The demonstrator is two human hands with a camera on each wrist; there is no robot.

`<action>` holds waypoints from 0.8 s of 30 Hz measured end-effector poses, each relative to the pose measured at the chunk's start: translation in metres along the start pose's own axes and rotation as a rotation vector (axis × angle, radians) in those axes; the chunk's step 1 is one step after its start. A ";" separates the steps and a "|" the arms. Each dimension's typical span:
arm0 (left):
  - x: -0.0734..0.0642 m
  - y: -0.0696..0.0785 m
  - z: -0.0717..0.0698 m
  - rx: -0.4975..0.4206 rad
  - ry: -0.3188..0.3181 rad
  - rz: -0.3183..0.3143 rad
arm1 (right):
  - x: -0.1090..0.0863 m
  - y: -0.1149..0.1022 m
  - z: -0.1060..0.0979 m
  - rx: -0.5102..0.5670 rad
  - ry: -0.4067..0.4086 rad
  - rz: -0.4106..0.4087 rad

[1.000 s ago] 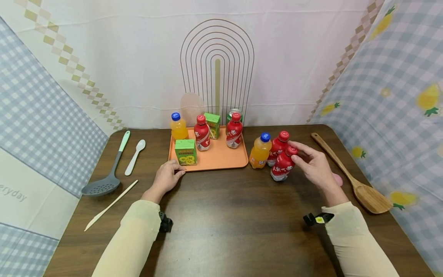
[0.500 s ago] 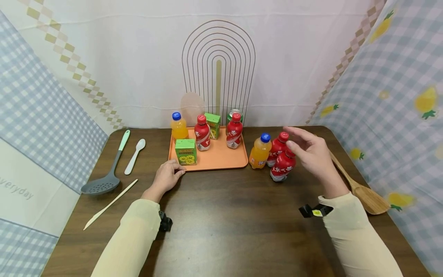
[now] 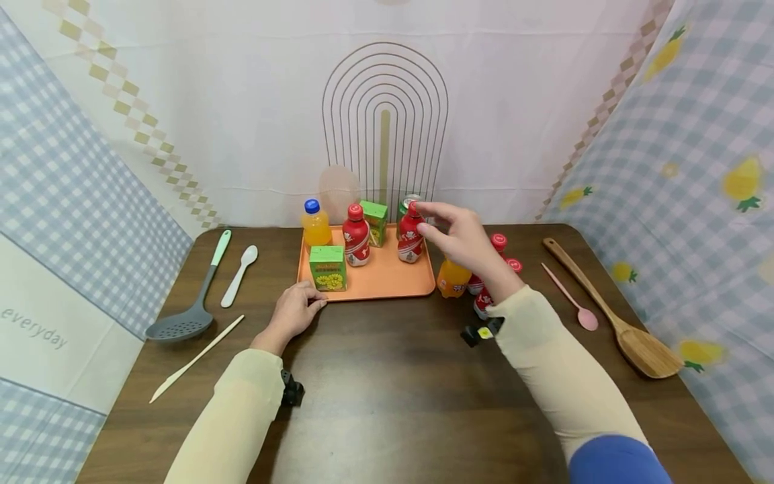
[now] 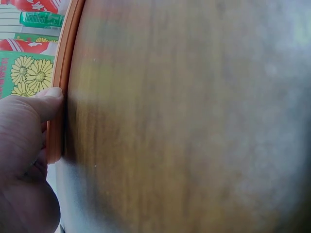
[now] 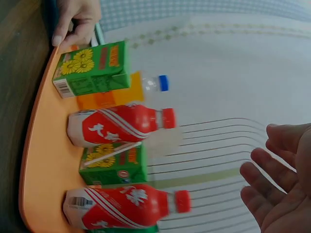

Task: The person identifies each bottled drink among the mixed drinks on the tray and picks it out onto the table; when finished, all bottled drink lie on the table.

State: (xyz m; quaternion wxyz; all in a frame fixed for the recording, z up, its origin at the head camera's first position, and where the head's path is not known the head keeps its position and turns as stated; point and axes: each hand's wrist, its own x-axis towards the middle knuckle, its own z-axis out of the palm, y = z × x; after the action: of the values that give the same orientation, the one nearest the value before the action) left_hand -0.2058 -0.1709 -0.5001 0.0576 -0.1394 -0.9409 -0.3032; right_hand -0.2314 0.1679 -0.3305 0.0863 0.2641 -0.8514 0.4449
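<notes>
My left hand (image 3: 295, 310) grips the front left corner of an orange tray (image 3: 387, 287); in the left wrist view its thumb (image 4: 52, 94) lies on the rim. Over the tray's right side, my right hand (image 3: 464, 236) has loosely bent fingers and holds nothing. Nearest to it stands a red bottle (image 3: 411, 243), and the right wrist view shows a gap between them. A second red bottle (image 3: 357, 242), two green drink cartons, one in front (image 3: 328, 270) and one behind (image 3: 376, 225), an orange juice bottle (image 3: 316, 232) and a partly hidden green can (image 5: 124, 229) also stand on the tray.
Right of the tray, an orange soda bottle (image 3: 452, 279) and two red bottles (image 3: 484, 306) are partly hidden by my right arm. A pink spoon (image 3: 568, 296) and wooden spatula (image 3: 643, 343) lie right. A slotted turner (image 3: 181, 325), white spoon (image 3: 238, 277) and pale stick (image 3: 196, 358) lie left.
My right hand has let go of the front red bottle beside the tray and moved left over the tray's red bottle. My left hand stays at the tray's corner.
</notes>
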 end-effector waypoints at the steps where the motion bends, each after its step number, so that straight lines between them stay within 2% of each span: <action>1: 0.000 0.000 0.000 0.000 0.001 0.002 | 0.008 0.001 0.005 -0.027 -0.004 0.018; 5: 0.000 -0.001 0.001 0.003 0.002 -0.005 | 0.034 0.007 0.021 -0.113 -0.020 0.124; 9: 0.000 -0.002 0.001 0.005 0.004 0.000 | 0.049 0.019 0.034 -0.163 -0.018 0.240; 13: 0.000 -0.002 0.002 0.003 0.012 0.004 | 0.056 0.030 0.044 -0.172 0.032 0.312; 17: 0.001 -0.002 0.002 0.001 0.018 0.011 | 0.060 0.037 0.050 -0.156 0.094 0.350; 24: 0.001 -0.003 0.002 -0.002 0.014 -0.004 | 0.062 0.046 0.060 -0.091 0.143 0.422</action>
State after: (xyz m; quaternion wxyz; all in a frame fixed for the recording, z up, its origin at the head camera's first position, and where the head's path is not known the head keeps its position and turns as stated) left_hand -0.2074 -0.1717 -0.5034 0.0635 -0.1355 -0.9405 -0.3051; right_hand -0.3025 0.1181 -0.3752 0.0632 0.0436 -0.8986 0.4319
